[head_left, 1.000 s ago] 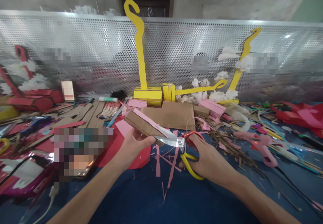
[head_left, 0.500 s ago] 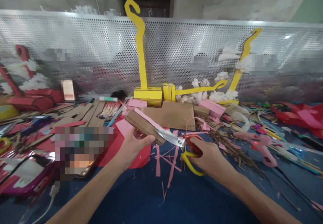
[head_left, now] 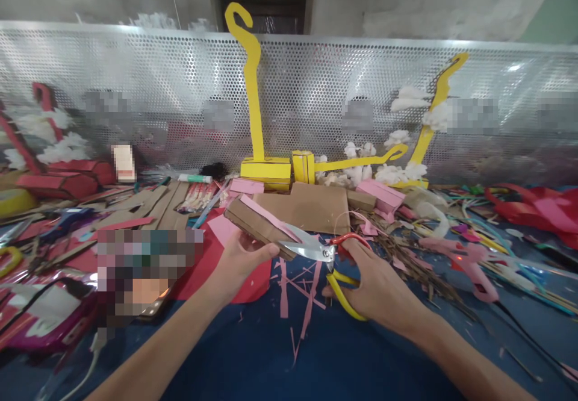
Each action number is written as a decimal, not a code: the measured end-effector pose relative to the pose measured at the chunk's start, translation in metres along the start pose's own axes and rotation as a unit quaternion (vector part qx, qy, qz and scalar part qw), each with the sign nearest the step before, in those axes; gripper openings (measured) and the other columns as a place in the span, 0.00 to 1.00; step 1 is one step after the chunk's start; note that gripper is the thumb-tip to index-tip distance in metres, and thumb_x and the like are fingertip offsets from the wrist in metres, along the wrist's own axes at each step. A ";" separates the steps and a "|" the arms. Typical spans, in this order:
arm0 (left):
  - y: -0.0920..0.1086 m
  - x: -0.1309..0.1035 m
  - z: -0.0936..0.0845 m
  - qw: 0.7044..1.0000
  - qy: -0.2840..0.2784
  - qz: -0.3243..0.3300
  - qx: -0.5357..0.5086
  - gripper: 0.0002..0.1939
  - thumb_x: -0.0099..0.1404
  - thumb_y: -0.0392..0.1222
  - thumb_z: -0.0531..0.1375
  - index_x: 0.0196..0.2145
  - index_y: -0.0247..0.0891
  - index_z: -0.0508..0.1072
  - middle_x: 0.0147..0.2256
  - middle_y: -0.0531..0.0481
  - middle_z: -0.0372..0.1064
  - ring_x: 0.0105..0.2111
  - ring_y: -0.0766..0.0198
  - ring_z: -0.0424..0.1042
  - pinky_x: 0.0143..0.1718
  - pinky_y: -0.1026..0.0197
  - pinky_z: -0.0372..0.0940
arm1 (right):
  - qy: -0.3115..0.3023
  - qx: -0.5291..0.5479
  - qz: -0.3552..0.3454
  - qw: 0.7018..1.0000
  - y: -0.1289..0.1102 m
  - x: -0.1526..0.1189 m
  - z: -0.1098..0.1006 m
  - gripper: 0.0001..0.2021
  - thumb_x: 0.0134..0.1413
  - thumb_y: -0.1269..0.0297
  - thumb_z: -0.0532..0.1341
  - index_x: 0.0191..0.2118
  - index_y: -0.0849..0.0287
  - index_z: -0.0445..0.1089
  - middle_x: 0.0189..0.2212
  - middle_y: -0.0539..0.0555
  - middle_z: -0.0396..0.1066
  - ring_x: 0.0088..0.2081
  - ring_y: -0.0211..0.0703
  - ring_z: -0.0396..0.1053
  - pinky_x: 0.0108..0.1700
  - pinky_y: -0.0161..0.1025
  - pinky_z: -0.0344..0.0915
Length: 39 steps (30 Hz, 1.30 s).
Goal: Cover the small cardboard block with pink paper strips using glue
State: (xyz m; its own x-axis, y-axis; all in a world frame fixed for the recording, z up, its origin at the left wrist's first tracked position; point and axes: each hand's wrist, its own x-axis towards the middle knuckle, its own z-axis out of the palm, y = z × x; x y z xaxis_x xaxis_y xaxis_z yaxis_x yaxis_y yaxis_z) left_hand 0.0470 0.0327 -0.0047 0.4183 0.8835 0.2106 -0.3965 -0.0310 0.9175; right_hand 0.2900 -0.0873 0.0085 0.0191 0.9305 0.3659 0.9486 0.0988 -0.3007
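Note:
A small brown cardboard box point(head_left: 257, 225) with pink paper along its top edge is tilted in my left hand point(head_left: 241, 262), which grips its underside and near end, thumb on the side. My right hand point(head_left: 368, 280) has its fingers through the red and yellow handles of the scissors point(head_left: 326, 253). The scissor blades are apart and point left, at the pink paper on the box's right end. Thin pink paper strips point(head_left: 308, 307) lie on the blue table below, and red paper point(head_left: 248, 283) lies under my left hand.
Behind stand yellow hooked cardboard pieces point(head_left: 253, 100) before a perforated metal panel point(head_left: 311, 88). A pink glue gun point(head_left: 469, 262) with a cord lies right. A flat cardboard sheet point(head_left: 316, 205) is behind the box. Red cardboard pieces point(head_left: 58, 181) and a purple item point(head_left: 54, 329) are left.
The scissor blades have opened wider, and the fingers of my right hand have spread with the handles. My left hand and the box have hardly moved.

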 end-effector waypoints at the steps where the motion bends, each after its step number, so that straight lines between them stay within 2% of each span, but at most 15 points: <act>1: 0.000 -0.001 0.001 1.000 -0.005 -0.005 0.004 0.28 0.51 0.41 0.76 0.48 0.35 0.73 0.49 0.40 0.77 0.51 0.49 0.75 0.54 0.45 0.71 | -0.015 0.010 0.006 1.000 -0.001 0.000 -0.001 0.22 0.52 0.52 0.67 0.48 0.57 0.65 0.42 0.60 0.75 0.38 0.53 0.74 0.36 0.42 0.65; 5: 0.001 -0.002 0.002 0.999 -0.030 -0.014 0.013 0.27 0.50 0.40 0.76 0.46 0.34 0.74 0.47 0.40 0.77 0.49 0.50 0.76 0.51 0.48 0.72 | -0.071 0.050 0.022 0.996 -0.002 0.000 -0.002 0.18 0.56 0.59 0.64 0.51 0.54 0.65 0.41 0.55 0.75 0.37 0.50 0.74 0.37 0.40 0.64; 8: 0.000 -0.003 0.002 0.999 -0.027 -0.009 0.016 0.26 0.50 0.39 0.76 0.46 0.35 0.74 0.46 0.41 0.78 0.49 0.50 0.76 0.51 0.49 0.72 | -0.088 0.065 0.018 0.994 -0.001 0.000 0.000 0.15 0.56 0.61 0.64 0.49 0.54 0.65 0.35 0.52 0.74 0.34 0.47 0.72 0.35 0.39 0.62; 12: 0.001 -0.002 0.001 0.999 -0.026 -0.008 0.020 0.28 0.50 0.40 0.76 0.47 0.37 0.74 0.47 0.41 0.77 0.50 0.51 0.75 0.51 0.49 0.71 | -0.080 0.070 0.011 0.994 0.001 0.001 0.002 0.09 0.57 0.64 0.62 0.43 0.54 0.66 0.28 0.47 0.70 0.27 0.42 0.67 0.30 0.37 0.58; 16: 0.000 -0.001 0.001 0.999 -0.027 -0.003 0.017 0.29 0.50 0.42 0.76 0.48 0.37 0.74 0.47 0.41 0.77 0.49 0.50 0.75 0.49 0.48 0.73 | -0.062 0.056 0.014 0.996 0.002 0.001 0.000 0.05 0.57 0.66 0.62 0.39 0.54 0.66 0.24 0.47 0.68 0.25 0.41 0.64 0.28 0.35 0.55; 19: 0.000 -0.002 0.002 0.999 -0.035 -0.003 0.013 0.29 0.50 0.43 0.76 0.49 0.37 0.74 0.46 0.41 0.77 0.48 0.50 0.75 0.49 0.47 0.73 | -0.043 0.055 0.002 0.998 0.003 0.000 0.001 0.06 0.59 0.62 0.62 0.41 0.54 0.66 0.28 0.49 0.71 0.27 0.42 0.67 0.29 0.36 0.59; 22: 0.001 -0.002 0.002 0.999 -0.030 0.001 0.023 0.31 0.50 0.42 0.76 0.51 0.37 0.73 0.47 0.41 0.77 0.49 0.51 0.76 0.51 0.49 0.72 | 0.002 0.026 -0.019 0.999 0.002 0.000 0.002 0.17 0.56 0.54 0.65 0.46 0.55 0.65 0.39 0.57 0.73 0.35 0.48 0.71 0.34 0.40 0.64; 24: 0.002 -0.002 0.002 0.999 -0.032 0.008 0.035 0.32 0.51 0.42 0.76 0.52 0.37 0.73 0.47 0.41 0.78 0.50 0.51 0.76 0.51 0.50 0.72 | 0.021 0.001 -0.028 0.999 0.000 0.001 0.002 0.21 0.53 0.52 0.67 0.47 0.56 0.63 0.43 0.61 0.73 0.38 0.53 0.73 0.36 0.42 0.65; 29: 0.001 -0.003 0.003 0.997 -0.050 0.004 0.053 0.33 0.49 0.44 0.77 0.52 0.37 0.74 0.47 0.41 0.78 0.50 0.49 0.76 0.53 0.49 0.71 | -0.026 0.019 -0.017 0.999 -0.003 0.000 0.001 0.17 0.55 0.58 0.65 0.47 0.55 0.62 0.44 0.60 0.73 0.39 0.53 0.74 0.36 0.41 0.65; 34: -0.002 -0.003 0.004 0.996 -0.065 0.017 0.066 0.33 0.48 0.44 0.77 0.51 0.37 0.75 0.46 0.41 0.79 0.49 0.48 0.77 0.52 0.49 0.71 | -0.085 0.062 -0.001 0.994 -0.003 -0.002 0.002 0.12 0.58 0.63 0.63 0.46 0.54 0.63 0.36 0.53 0.74 0.34 0.48 0.72 0.34 0.39 0.63; 39: 0.000 -0.003 0.005 0.996 -0.069 0.024 0.051 0.33 0.50 0.42 0.77 0.53 0.38 0.74 0.49 0.40 0.79 0.51 0.48 0.76 0.53 0.48 0.71 | -0.080 0.073 -0.002 0.994 -0.001 -0.001 0.005 0.07 0.57 0.66 0.62 0.39 0.53 0.61 0.27 0.47 0.69 0.26 0.42 0.65 0.28 0.36 0.56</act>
State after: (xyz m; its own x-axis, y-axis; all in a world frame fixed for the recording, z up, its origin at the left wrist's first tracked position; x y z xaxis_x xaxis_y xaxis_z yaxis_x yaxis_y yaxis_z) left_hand 0.0494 0.0277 -0.0034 0.5115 0.8077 0.2932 -0.3366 -0.1256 0.9332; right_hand 0.2873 -0.0869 0.0044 -0.0452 0.9730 0.2264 0.8920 0.1414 -0.4293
